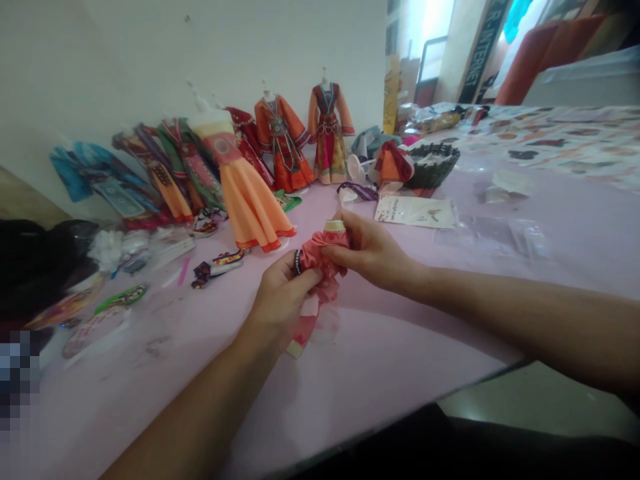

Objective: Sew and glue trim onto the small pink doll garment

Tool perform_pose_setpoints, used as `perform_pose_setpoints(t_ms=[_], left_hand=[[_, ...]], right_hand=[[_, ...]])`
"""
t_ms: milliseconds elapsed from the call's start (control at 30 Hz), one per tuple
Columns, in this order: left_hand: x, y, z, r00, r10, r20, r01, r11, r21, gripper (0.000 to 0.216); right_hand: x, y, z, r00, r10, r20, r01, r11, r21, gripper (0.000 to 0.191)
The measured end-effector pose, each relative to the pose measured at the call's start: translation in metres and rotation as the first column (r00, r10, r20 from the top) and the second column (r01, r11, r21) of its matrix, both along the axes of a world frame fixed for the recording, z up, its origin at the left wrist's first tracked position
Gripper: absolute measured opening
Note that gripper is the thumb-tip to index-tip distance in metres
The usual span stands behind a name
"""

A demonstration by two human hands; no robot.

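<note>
Between my two hands, above the pale pink table [400, 333], is a small pink doll garment [325, 257] with cream bands at its ends. My left hand [283, 293] pinches its lower left part, near a dark beaded edging. The fingers of my right hand [373, 250] are closed on its upper right part, close to a cream cuff with a beaded trim. One sleeve-like end hangs below my left hand. Folds and fingers hide much of the cloth. Just behind stands a doll form in an orange skirt [253, 193], tilted in this view.
Several dressed doll forms, one in an orange robe [283, 143], line the wall. A dark woven basket [435, 163] and a printed card [417, 211] lie at back right. Trims [215, 267] and plastic bags [130, 247] are on the left. The table's front edge runs near me.
</note>
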State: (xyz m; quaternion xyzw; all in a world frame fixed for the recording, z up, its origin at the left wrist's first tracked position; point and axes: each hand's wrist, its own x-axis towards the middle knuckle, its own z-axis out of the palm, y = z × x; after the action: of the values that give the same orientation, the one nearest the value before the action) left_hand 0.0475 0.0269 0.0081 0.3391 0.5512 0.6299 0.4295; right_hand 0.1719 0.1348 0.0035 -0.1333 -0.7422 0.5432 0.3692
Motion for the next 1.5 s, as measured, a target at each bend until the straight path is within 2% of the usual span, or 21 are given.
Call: perform_pose_setpoints(t_ms=[333, 633, 933, 1133, 1300, 1500], left_hand=[[-0.005, 0.0015, -0.0082, 0.997, 0.022, -0.076, -0.023, 1.0, -0.019, 0.024], [-0.0053, -0.0008, -0.0064, 0.996, 0.008, -0.09, -0.011, 0.999, -0.034, 0.021], [-0.0067, -0.0025, -0.0082, 0.932, -0.009, -0.363, -0.016, 0.998, -0.068, 0.017], [-0.0073, -0.002, -0.0083, 0.944, -0.004, -0.329, 0.0, 1.0, -0.012, 0.017], [-0.0064, -0.0028, -0.004, 0.945, -0.017, -0.328, 0.012, 1.0, -0.017, 0.018], [-0.0063, -0.0044, -0.0014, 0.922, -0.037, -0.386, -0.004, 0.994, -0.105, 0.014]], right_hand=[[-0.0007, 0.0025, -0.005, 0.999, -0.018, -0.051, 0.026, 0.988, 0.154, 0.03], [-0.0014, 0.0047, -0.0055, 0.998, -0.042, -0.055, 0.052, 0.979, 0.198, 0.027], [0.0031, 0.003, -0.0022, 0.999, -0.045, -0.024, 0.05, 0.936, 0.348, 0.023], [0.004, 0.0063, -0.0018, 0.997, -0.071, -0.034, 0.079, 0.925, 0.372, 0.024], [0.0044, 0.0062, -0.0018, 0.996, -0.076, -0.042, 0.087, 0.916, 0.393, 0.027], [0.0076, 0.0007, -0.0005, 0.997, -0.052, -0.057, 0.074, 0.86, 0.505, 0.022]])
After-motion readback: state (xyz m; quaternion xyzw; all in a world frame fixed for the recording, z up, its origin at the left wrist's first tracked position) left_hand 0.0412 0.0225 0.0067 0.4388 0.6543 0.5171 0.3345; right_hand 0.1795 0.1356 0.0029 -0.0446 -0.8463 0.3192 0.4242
